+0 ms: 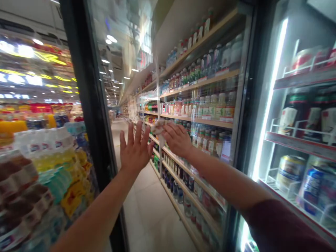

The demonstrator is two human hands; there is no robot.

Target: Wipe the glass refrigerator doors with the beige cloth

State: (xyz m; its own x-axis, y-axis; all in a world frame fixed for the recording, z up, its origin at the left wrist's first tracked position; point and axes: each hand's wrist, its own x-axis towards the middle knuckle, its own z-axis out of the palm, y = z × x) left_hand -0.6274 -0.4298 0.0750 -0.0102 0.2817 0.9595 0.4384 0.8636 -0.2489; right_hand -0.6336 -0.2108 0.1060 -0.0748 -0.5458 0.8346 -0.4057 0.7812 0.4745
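Note:
A glass door with a dark frame stands swung out in front of me. My left hand lies against the glass with its fingers spread and nothing in it. Just to its right, my right hand is closed on a crumpled, whitish cloth, which is pressed to the pane. The cloth is partly covered by the fingers. Through or in the glass appear shelves of bottles; which of them are reflections I cannot tell.
At the right is a lit cooler with cans and dark bottles on wire-fronted shelves. Stacked packs of bottles stand left of the door, blurred. A bright light strip runs down the cooler's edge.

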